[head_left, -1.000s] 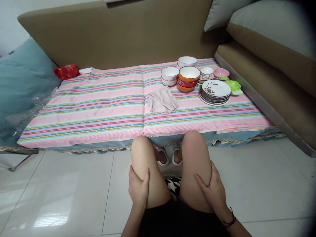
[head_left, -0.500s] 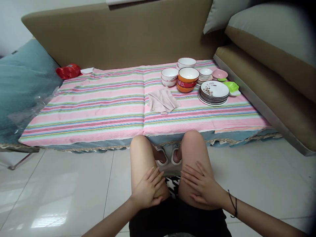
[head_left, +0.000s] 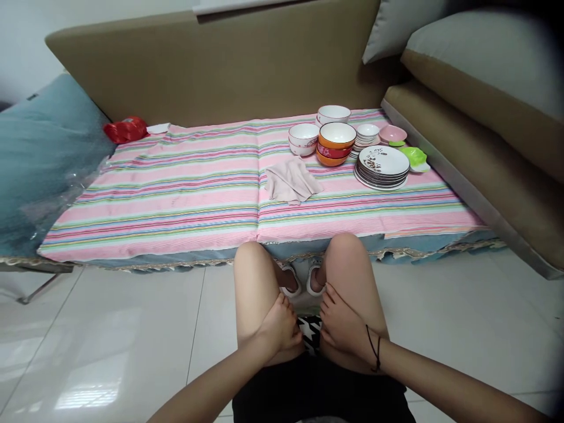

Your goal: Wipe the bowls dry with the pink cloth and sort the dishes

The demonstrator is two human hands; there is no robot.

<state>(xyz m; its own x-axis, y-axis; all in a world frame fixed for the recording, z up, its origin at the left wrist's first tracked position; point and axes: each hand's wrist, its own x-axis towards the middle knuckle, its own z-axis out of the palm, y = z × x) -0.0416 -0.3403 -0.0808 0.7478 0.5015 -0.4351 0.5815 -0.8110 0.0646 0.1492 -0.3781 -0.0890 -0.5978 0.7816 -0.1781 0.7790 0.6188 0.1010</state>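
My left hand [head_left: 281, 323] rests on my left thigh [head_left: 253, 288], its fingers bent over the inner side and holding nothing. Opposite it, my right hand [head_left: 341, 323] lies on my right thigh [head_left: 356, 276] with its fingers curved inward, also without any object. Some fingertips of both hands are partly hidden. Ahead on the striped cloth [head_left: 198, 200] lies a crumpled pale pink rag [head_left: 293, 181]. Behind it stand orange and red bowls [head_left: 336, 154] in a stack, white bowls [head_left: 303, 141] and a stack of patterned plates [head_left: 382, 167].
Small white bowls [head_left: 367, 134], a pink bowl [head_left: 393, 135] and a green leaf-shaped dish [head_left: 414, 157] sit to the right, near the sofa arm [head_left: 449, 147]. A red bundle [head_left: 126, 130] lies far left by the blue cushion [head_left: 44, 153]. A brown backrest [head_left: 220, 70] rises behind.
Both hands have drawn inward on the thighs, and their spread fingers have curved toward the inner sides. The dishes and rag stay where they were.
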